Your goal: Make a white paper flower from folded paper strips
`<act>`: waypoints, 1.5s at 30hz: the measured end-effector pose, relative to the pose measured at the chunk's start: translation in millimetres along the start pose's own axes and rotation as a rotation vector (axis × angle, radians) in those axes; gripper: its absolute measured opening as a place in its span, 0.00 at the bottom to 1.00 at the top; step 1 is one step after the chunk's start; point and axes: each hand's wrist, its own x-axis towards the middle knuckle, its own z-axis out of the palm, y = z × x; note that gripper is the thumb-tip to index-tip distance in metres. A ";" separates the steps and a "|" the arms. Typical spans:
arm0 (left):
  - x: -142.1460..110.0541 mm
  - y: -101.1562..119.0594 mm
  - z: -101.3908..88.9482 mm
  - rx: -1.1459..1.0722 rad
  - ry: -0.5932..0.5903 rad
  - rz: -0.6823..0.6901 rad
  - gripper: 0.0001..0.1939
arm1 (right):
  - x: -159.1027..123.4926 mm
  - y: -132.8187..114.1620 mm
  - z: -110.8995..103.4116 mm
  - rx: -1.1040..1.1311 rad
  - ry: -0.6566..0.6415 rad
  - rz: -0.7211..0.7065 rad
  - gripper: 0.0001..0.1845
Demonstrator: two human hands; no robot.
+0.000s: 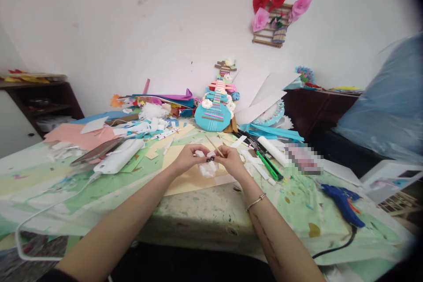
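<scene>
Both hands meet over a sheet of tan paper (185,185) near the table's front edge. A small bunch of white crumpled paper (208,168) sits between them, its exact shape hard to make out. My left hand (190,158) is closed on its left side, the thumb pressing toward the middle. My right hand (229,158) pinches its right side, thumb tip touching or nearly touching the other thumb. A thin wooden stick (214,145) slants up from the fingers of my right hand. Behind the hands stands a blue cardboard guitar (213,119) decorated with paper flowers.
A blue glue gun (345,202) lies at the right, its cable running off the front edge. Nearer are a green cutter (268,165) and a white roll (272,150). On the left lie a white power strip (119,156), a phone (95,152) and paper scraps (145,128).
</scene>
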 end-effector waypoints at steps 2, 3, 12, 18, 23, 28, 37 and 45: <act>-0.1 0.5 0.2 -0.007 -0.022 -0.019 0.14 | 0.0 1.1 0.1 0.015 -0.012 0.006 0.10; -0.1 1.1 0.3 -0.004 -0.031 -0.023 0.14 | -0.1 1.3 0.2 0.022 -0.020 0.010 0.10; 2.1 1.7 0.3 -0.113 -0.041 -0.027 0.13 | 0.4 -0.8 -0.2 0.057 -0.019 0.013 0.13; 0.9 0.2 -1.8 -0.116 -0.018 0.027 0.12 | 0.4 2.5 -1.4 0.042 -0.064 -0.010 0.12; 0.0 1.5 -3.5 -0.225 -0.053 0.028 0.11 | -0.8 0.7 -1.4 -0.068 -0.033 -0.025 0.11; -0.8 2.7 -2.8 -0.225 -0.148 -0.025 0.13 | -4.3 -7.2 -2.1 -0.008 -0.050 0.007 0.11; -0.7 3.8 -5.0 -0.304 -0.222 -0.050 0.10 | -3.7 -5.9 -2.0 -0.044 -0.037 0.001 0.09; -2.9 5.7 -3.0 -0.212 -0.232 -0.045 0.11 | -3.8 -7.2 -2.0 -0.012 -0.043 -0.013 0.09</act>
